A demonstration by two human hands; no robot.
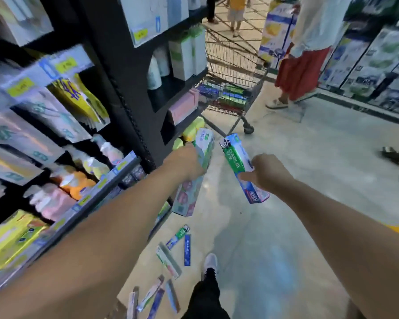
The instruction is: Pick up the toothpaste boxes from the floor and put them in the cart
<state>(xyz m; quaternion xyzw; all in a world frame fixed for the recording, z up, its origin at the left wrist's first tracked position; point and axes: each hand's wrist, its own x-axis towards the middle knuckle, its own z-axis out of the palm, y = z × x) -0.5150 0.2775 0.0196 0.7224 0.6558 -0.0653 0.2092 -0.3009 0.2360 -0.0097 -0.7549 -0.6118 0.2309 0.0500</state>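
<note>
Two boxes carried toward the cart, more left on the floor.

We see the left hand (189, 161) with its grip closed round a pale box (194, 173), and the right hand (266, 173) pinching a green box (238, 165) near its middle; each is held by the long sides, we judge, so that it can be dropped lengthwise into the basket. Both arms reach toward the cart (230, 72), which stands ahead beside the shelf (134, 107) end and already holds boxes. Several boxes (168, 261) lie scattered on the floor (274, 238) along the shelf's foot, by our shoe (211, 262), so the task is part done.
</note>
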